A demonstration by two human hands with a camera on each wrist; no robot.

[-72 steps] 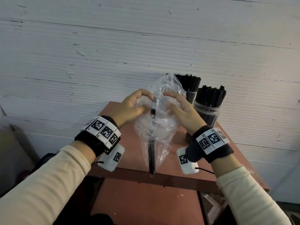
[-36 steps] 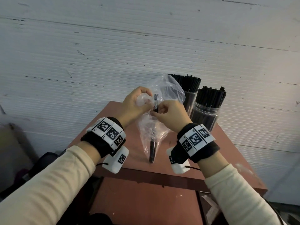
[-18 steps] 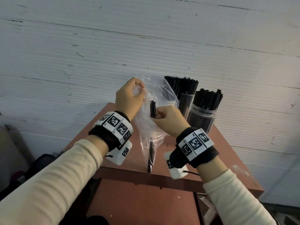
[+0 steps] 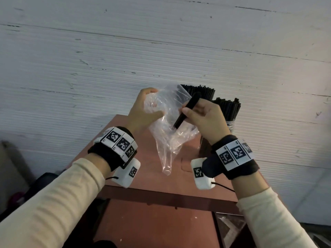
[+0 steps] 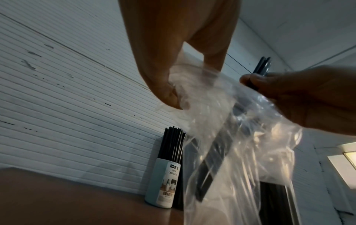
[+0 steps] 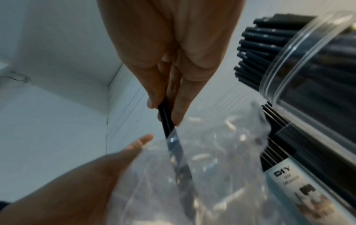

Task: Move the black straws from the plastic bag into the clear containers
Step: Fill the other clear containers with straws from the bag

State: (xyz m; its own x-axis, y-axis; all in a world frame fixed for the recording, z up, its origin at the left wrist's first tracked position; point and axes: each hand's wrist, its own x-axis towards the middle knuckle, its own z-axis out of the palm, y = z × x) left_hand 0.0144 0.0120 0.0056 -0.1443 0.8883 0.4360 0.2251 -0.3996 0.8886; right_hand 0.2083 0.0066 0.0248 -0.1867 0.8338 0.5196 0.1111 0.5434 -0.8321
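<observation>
My left hand (image 4: 143,111) grips the crumpled top of a clear plastic bag (image 4: 168,133) that hangs above the red-brown table (image 4: 143,176). My right hand (image 4: 202,115) pinches a small bundle of black straws (image 4: 186,111), tilted, with their lower ends still inside the bag's mouth. In the left wrist view the fingers (image 5: 169,85) bunch the bag (image 5: 240,152) and the straws (image 5: 213,153) show through the film. The right wrist view has the fingertips (image 6: 173,106) clamped on the straws (image 6: 167,121). Two clear containers (image 4: 227,122) full of black straws stand behind the right hand.
A white ribbed wall (image 4: 89,68) runs close behind the table. One labelled container (image 5: 165,184) stands at the table's back. The table's front edge (image 4: 161,197) lies below my wrists, with a lower red surface beneath it.
The right hand has drawn the straw bundle up and rightward, nearly out of the bag, tilting it. The left hand kept its grip on the bag's top, which now hangs nearly empty.
</observation>
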